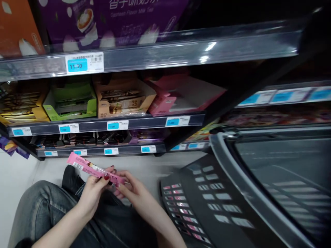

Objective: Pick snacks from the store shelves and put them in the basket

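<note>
A slim pink stick sachet (85, 165) with a barcode near its far end slants across my lap, held between both hands. My left hand (94, 193) grips it around the middle, thumb with red nail polish on top. At its lower right end, the fingers of my right hand (130, 187) close on the packet. Just ahead, the lower shelf carries open display boxes: a yellow box (38, 115), a green box (51, 106), a tan box (103, 108) with sachets inside, and a pink box (162, 103) whose visible inside shows bare grey card.
A dark grey shopping basket (217, 193) stands close at my right, with pink packaging behind its slots. Above, a shelf edge (155, 57) juts out under purple milk tea boxes (108, 24). My bent knee (36, 199) is at left, over pale floor (139, 163).
</note>
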Demonstrator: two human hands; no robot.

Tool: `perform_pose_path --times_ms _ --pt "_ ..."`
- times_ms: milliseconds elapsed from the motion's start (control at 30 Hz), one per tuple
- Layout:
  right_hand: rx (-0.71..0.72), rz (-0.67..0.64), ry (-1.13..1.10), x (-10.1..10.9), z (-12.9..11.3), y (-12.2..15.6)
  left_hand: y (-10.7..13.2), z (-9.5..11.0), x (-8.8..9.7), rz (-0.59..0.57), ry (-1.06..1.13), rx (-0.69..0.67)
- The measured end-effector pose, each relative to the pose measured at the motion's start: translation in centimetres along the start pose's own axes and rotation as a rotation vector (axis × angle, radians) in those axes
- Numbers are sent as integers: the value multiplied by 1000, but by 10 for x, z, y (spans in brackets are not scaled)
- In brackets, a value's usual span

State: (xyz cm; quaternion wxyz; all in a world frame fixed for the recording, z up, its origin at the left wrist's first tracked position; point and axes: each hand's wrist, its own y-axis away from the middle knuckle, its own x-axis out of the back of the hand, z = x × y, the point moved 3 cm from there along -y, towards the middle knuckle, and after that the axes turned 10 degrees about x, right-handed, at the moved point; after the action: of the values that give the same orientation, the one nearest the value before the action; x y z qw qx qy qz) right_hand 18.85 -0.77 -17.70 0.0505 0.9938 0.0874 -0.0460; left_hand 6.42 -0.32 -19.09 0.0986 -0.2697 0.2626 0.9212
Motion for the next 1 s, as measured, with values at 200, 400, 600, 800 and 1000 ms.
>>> perform_pose_path --times_ms 200,400,600,800,1000 --pt "35 122 15 6 -12 -2 0 22 12 -29 130 11" --pt "138 328 -54 25 -26 8 5 45 24 140 -62 -118" --pt "278 506 -13 30 -29 10 8 36 22 156 -24 -243" --pt "293 526 -10 31 -34 11 10 35 20 120 -32 -251" --pt "254 506 -29 33 -31 11 14 38 19 74 -49 -244"
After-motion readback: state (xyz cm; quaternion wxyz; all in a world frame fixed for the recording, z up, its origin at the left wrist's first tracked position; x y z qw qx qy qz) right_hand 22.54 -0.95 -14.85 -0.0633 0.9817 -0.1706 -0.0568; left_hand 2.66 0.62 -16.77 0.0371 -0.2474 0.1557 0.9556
